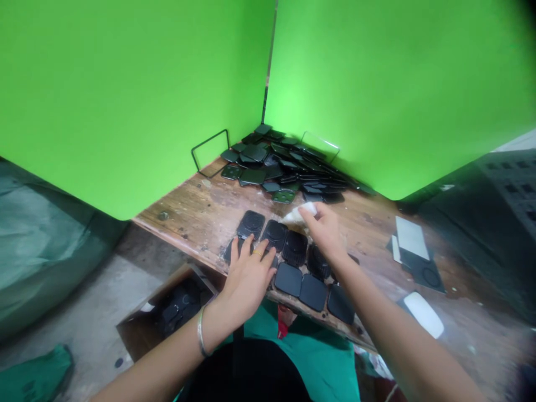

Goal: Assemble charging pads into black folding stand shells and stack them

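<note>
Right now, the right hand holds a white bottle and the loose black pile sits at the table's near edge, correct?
Not quite: the head view shows the loose black pile in the far corner of the table, by the green screens. The right hand does hold a white bottle.

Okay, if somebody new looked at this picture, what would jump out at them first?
Probably the bright green panels filling the upper view and meeting behind the wooden table. Next comes the jumbled heap of black pieces in front of that corner. Nearer, the left hand spreads over rows of dark square pieces, while the right hand grips a small white bottle beside them.
</note>
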Motion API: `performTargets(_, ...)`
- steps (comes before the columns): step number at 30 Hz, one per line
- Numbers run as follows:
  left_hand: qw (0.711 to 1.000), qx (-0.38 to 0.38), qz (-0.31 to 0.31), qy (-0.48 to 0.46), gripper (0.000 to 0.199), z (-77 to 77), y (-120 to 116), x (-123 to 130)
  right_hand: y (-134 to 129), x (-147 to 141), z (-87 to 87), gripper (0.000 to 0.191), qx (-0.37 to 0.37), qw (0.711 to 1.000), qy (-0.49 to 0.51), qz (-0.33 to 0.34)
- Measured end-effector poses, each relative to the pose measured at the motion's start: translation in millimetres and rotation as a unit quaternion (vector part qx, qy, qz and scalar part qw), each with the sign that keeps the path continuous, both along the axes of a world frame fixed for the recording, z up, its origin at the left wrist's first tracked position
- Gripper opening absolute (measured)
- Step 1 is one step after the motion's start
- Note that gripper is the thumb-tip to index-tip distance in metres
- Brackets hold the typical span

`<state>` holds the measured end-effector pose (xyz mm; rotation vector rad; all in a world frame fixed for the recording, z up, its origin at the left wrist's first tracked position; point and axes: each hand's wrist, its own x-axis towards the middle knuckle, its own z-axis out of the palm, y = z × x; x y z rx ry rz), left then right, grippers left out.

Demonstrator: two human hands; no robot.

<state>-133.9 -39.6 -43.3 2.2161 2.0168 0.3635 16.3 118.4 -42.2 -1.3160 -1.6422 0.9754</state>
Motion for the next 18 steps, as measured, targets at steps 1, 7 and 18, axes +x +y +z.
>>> performTargets(1, 1.000, 0.000, -0.001, 0.000, 0.035, -0.2, 0, 0, 1, -1, -1.4, 0.030, 0.003, 1.000, -0.005, 0.001)
performTargets(7, 1.000, 0.000, 0.001, -0.012, 0.034, 0.2, 1, -1, 0, 2, -0.1, 0.025, 0.086, 0.991, -0.095, 0.034)
performTargets(18, 1.000, 0.010, 0.003, -0.005, 0.035, 1.3, 1, 1, -26, -1, 17.4, 0.019, 0.130, 0.969, -0.170, 0.126)
